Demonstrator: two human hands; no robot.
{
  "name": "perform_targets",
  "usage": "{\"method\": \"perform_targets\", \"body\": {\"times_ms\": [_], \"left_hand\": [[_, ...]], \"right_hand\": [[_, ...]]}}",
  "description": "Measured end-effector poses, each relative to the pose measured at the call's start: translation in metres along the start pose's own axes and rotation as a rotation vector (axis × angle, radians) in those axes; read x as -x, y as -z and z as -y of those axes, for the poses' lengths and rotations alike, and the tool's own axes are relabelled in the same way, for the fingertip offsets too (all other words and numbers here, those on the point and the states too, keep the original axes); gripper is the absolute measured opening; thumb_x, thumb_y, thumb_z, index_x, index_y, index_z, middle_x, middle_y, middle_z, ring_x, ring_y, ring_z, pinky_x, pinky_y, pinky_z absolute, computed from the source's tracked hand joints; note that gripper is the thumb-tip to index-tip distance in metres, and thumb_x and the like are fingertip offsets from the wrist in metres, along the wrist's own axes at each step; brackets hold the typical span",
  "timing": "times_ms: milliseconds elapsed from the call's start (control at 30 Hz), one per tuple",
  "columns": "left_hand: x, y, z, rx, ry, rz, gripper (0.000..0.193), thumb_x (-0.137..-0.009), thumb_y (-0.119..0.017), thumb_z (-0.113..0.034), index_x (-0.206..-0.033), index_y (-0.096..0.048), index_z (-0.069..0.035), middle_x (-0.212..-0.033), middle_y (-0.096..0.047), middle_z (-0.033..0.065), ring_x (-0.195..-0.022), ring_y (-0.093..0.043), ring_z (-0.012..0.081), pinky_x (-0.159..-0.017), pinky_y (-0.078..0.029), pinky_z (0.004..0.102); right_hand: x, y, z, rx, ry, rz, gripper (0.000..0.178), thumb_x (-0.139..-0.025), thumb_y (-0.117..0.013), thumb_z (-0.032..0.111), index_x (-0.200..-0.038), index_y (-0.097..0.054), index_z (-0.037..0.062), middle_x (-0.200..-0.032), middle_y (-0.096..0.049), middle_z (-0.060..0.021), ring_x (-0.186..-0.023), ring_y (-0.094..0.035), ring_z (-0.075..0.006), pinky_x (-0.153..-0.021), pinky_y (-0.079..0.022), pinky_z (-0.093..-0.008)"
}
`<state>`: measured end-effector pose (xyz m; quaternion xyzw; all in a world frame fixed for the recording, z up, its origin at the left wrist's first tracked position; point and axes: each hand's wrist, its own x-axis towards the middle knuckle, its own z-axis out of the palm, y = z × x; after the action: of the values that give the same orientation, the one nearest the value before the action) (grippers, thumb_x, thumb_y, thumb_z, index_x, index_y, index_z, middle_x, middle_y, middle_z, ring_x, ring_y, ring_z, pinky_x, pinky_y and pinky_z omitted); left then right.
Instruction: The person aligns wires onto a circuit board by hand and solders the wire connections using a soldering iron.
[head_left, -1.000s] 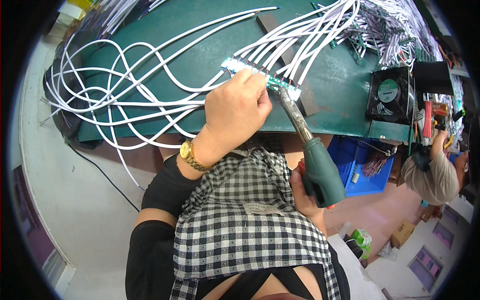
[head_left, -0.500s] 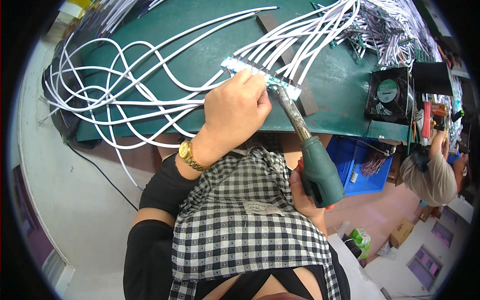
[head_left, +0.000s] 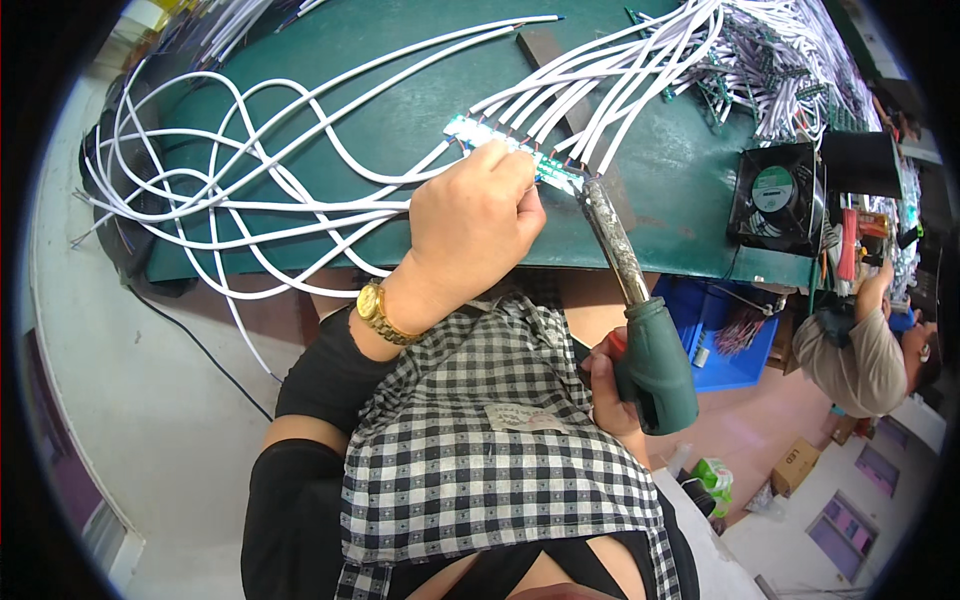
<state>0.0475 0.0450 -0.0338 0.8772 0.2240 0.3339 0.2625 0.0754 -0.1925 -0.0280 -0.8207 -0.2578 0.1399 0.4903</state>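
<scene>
My left hand (head_left: 475, 205) is closed, its fingertips pressed at the middle of a narrow green-and-white circuit board strip (head_left: 562, 175). White cables (head_left: 380, 206) run under this hand from the left, and what its fingers pinch is hidden. My right hand (head_left: 610, 395) grips a green-bodied soldering iron (head_left: 655, 365) with a red part by the fingers. Its long, stained metal shaft slants up and left, the tip at the strip's right end. More white cables (head_left: 570, 95) with thin dark and red leads meet the strip's far edge.
A dark flat bar (head_left: 615, 195) lies under the strip on the green table (head_left: 400, 90). A black fan (head_left: 778, 195) stands at the right, near a heap of cables (head_left: 780, 65). Below the table edge is a blue bin (head_left: 735, 365). Another person (head_left: 860, 355) sits at far right.
The soldering iron has moved right, its tip passing from beside my left fingertips to the strip's right end. My right hand shifted slightly with it; my left hand stays nearly still.
</scene>
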Motion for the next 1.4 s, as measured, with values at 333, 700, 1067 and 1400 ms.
{"method": "perform_targets", "body": {"times_ms": [333, 700, 1067, 1400], "left_hand": [[0.0, 0.002, 0.001, 0.005, 0.004, 0.026, 0.01, -0.068, -0.062, -0.007, -0.072, -0.053, -0.007, -0.072, -0.055, 0.0079, -0.059, -0.059, 0.03, -0.05, -0.047, 0.0396], [0.0, 0.003, 0.0, -0.004, 0.032, 0.041, 0.01, -0.068, -0.063, -0.007, -0.072, -0.054, -0.007, -0.072, -0.055, 0.0081, -0.06, -0.059, 0.0296, -0.05, -0.047, 0.0392], [0.0, 0.001, 0.0, 0.009, 0.04, 0.024, 0.01, -0.068, -0.063, -0.007, -0.069, -0.054, -0.008, -0.071, -0.054, 0.0081, -0.058, -0.058, 0.0293, -0.049, -0.046, 0.039], [0.0, 0.002, 0.0, -0.002, 0.041, 0.019, 0.01, -0.067, -0.064, -0.008, -0.069, -0.054, -0.008, -0.07, -0.054, 0.0079, -0.058, -0.058, 0.0293, -0.049, -0.046, 0.0392]], "right_hand": [[-0.004, -0.005, -0.001, 0.039, 0.049, 0.021, 0.019, -0.069, -0.072, 0.002, -0.087, -0.066, 0.0033, -0.075, -0.066, -0.0081, -0.062, -0.064, -0.0207, -0.059, -0.051, -0.03], [-0.002, -0.003, -0.002, -0.02, 0.023, 0.08, 0.018, -0.074, -0.069, -0.001, -0.091, -0.065, 0.0019, -0.079, -0.065, -0.009, -0.066, -0.063, -0.0192, -0.062, -0.05, -0.0288], [0.006, -0.004, 0.002, -0.164, -0.084, 0.019, 0.018, -0.08, -0.065, 0.001, -0.098, -0.063, 0.0009, -0.087, -0.065, -0.0076, -0.077, -0.063, -0.0159, -0.069, -0.051, -0.0289], [0.004, -0.007, -0.01, -0.091, 0.02, 0.065, 0.016, -0.076, -0.066, -0.001, -0.092, -0.064, 0.001, -0.079, -0.064, -0.008, -0.07, -0.062, -0.0181, -0.066, -0.05, -0.0298]]}}
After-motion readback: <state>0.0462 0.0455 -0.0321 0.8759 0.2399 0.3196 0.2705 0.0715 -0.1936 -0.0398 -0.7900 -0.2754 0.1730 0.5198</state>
